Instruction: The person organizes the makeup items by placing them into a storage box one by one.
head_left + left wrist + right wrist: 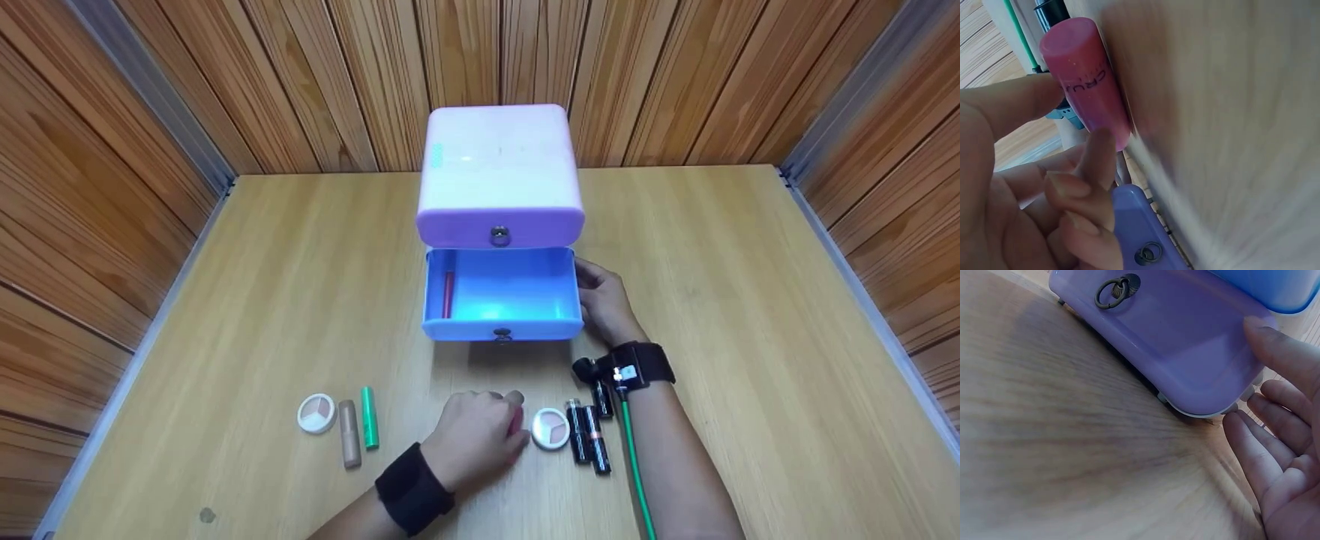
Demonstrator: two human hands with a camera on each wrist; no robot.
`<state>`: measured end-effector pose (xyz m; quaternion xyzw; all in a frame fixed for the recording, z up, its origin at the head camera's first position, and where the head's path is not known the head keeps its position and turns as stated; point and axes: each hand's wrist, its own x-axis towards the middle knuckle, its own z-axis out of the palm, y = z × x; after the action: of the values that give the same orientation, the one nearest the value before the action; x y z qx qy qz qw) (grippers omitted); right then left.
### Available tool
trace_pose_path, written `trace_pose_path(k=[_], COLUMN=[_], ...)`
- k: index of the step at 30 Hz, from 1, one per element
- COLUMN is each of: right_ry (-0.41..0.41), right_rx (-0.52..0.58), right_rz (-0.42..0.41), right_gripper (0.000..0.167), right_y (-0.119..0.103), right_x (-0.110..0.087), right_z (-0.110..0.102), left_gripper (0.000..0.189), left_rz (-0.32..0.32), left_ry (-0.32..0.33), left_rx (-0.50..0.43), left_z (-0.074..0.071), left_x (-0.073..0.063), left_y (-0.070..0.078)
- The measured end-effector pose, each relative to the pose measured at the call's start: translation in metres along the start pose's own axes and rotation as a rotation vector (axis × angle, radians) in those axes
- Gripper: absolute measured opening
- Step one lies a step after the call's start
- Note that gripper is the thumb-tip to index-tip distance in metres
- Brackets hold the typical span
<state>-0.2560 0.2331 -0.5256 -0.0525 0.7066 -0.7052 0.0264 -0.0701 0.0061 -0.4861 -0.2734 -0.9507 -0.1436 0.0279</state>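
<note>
My left hand (476,435) is low over the table, pinching a pink cosmetic tube (1084,81) with dark lettering between thumb and fingers. In the head view the hand covers most of that tube. My right hand (609,304) rests against the right side of a small drawer cabinet (499,161). Its fingers reach along the cabinet's side, and the thumb touches the front edge of a purple lower drawer (1185,343) in the right wrist view. Above it, a blue drawer (465,330) is pulled out, with a slim red stick (448,295) lying at its left side.
Left of my left hand lie a round compact (316,413), a taupe tube (349,435) and a green tube (370,418). Between my arms are another round compact (550,429) and several black lipstick tubes (578,431). A green cable (634,465) runs along my right forearm. Wooden walls enclose the table.
</note>
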Motion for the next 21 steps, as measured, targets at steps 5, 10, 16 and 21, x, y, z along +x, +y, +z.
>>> trace_pose_path(k=[5,10,16,21], right_ry=[0.002,-0.003,0.001,0.002], right_rx=[0.003,-0.001,-0.018,-0.014], right_rz=[0.005,0.020,0.041,0.032], right_gripper=[0.055,0.056,0.057,0.056], right_y=[-0.001,0.000,0.000,-0.001], right_x=[-0.001,-0.001,0.000,0.000], right_z=[0.000,-0.001,-0.001,-0.001], left_gripper=[0.019,0.007,0.004,0.012], left_rz=[0.009,-0.007,0.008,0.026], left_ry=[0.024,-0.021,-0.011,0.041], left_rx=[0.028,0.029,-0.010,-0.089], left_z=[0.003,0.003,-0.009,-0.028], left_x=[0.000,0.002,0.003,0.003], left_y=[0.000,0.001,0.002,0.004])
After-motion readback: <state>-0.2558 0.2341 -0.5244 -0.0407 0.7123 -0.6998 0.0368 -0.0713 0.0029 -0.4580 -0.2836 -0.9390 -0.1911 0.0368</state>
